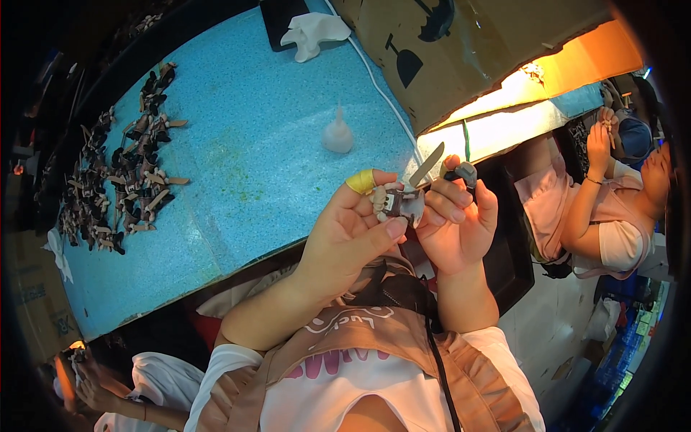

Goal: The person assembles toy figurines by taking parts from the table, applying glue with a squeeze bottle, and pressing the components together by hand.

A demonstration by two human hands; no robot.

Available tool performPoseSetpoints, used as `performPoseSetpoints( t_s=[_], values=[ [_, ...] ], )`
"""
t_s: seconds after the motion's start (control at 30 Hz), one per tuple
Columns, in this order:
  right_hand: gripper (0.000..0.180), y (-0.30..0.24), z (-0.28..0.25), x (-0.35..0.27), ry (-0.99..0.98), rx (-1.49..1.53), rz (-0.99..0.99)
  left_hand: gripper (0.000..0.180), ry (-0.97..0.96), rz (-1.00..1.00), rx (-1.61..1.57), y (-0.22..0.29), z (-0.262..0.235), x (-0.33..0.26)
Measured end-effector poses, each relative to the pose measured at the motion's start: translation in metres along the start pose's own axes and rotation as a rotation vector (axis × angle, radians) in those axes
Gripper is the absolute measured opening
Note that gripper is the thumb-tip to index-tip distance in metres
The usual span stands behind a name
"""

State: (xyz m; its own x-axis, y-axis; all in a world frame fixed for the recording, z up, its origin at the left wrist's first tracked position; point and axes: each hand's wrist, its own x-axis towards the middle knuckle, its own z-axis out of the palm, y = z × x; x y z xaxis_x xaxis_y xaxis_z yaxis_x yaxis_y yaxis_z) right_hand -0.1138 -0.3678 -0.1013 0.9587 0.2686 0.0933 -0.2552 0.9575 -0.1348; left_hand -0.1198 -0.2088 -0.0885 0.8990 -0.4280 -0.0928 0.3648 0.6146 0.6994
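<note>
My left hand [337, 241], yellow tape round one finger, is closed on a small figurine [394, 201] with pale and dark brown parts. A flat grey-beige blade-shaped piece [427, 165] stands up beside the figurine; whether it is joined to it I cannot tell. Close by on the right, my right hand [461, 234] pinches a small dark grey and black part [466, 174] between thumb and fingers. Some of its fingers come up against the figurine's right side. Both hands are raised near the table's front edge.
On the blue table [237, 93], many similar figurines [129, 165] crowd the left. A translucent squeeze bottle with a thin nozzle [337, 135] stands mid-table. White tissue [314, 34], a white cable [380, 85] and a large cardboard box [461, 50] lie beyond. Another person [612, 194] works at right.
</note>
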Motion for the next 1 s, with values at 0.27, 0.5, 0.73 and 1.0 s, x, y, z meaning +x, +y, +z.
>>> performPoseSetpoints(
  t_s=[0.27,0.5,0.73,1.0],
  values=[
    [0.043,0.003,0.013,-0.005,0.124,0.068,0.028,0.047,0.022,0.003,-0.007,0.002,0.002,-0.001],
    [0.051,0.026,0.04,-0.004,0.132,-0.002,0.053,0.049,0.065,0.067,-0.021,0.018,-0.001,-0.012],
    [0.063,0.067,0.061,-0.003,0.195,-0.061,0.364,0.057,0.213,0.346,0.058,0.045,-0.006,-0.031],
    [0.062,0.105,0.08,0.001,0.225,-0.237,0.499,0.061,0.236,0.481,0.018,0.064,-0.027,-0.062]
  ],
)
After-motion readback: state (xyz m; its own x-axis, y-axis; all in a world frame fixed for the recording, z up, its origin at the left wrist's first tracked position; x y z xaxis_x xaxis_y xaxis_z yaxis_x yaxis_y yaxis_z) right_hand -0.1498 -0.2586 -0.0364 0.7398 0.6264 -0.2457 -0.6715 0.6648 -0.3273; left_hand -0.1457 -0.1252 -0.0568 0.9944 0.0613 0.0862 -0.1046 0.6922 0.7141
